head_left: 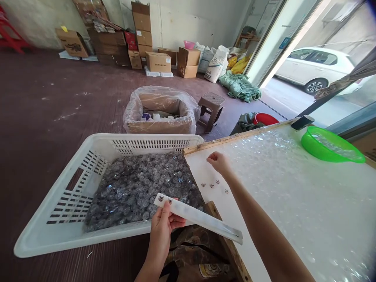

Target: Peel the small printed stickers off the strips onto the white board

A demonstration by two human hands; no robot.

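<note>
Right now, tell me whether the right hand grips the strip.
No, the left hand holds the white strip, apart from the right hand.

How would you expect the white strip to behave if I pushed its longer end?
The strip looks fairly stiff, as it runs nearly straight beyond the left hand. It is narrow and seems thin, so probably light. Held near one end, it might pivot if pushed.

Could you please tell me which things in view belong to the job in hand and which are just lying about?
In use, it seems:
strip in the left hand
small dark pieces by the right hand
table
white basket, probably

Apparently lying about:
stool
red basin
sacks
green sheet
</note>
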